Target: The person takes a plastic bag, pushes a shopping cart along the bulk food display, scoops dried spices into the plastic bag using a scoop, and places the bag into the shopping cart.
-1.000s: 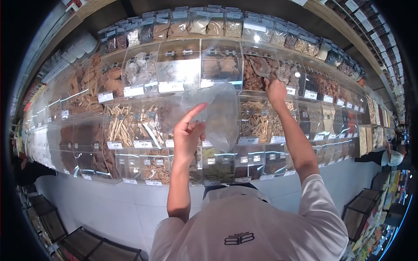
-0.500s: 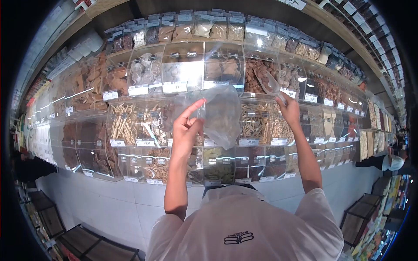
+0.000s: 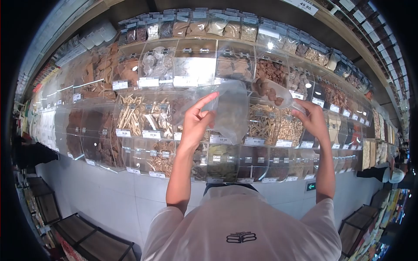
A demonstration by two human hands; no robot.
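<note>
My right hand [image 3: 311, 119] grips the handle of a clear plastic scoop [image 3: 281, 93]. Several brown, rounded dried pieces [image 3: 267, 92] lie in the scoop, which is just in front of the bin of similar brown pieces [image 3: 271, 69]. My left hand [image 3: 199, 119] is closed on the edge of a clear plastic bag [image 3: 232, 114], with the index finger stretched along its mouth. The bag hangs open to the left of the scoop, and the two are apart. I see nothing inside the bag.
Clear bins of dried goods stand in tiers, with sticks [image 3: 129, 114] at the left and green leaves [image 3: 223, 161] below. Packaged bags [image 3: 198, 27] line the top shelf. Price labels [image 3: 149, 81] mark the bin fronts. Dark racks [image 3: 93, 235] stand behind me on the floor.
The scoop has come out of the bin of brown pieces, now loaded, and my right hand has moved right and lower. The view has shifted slightly; my left hand still holds the bag.
</note>
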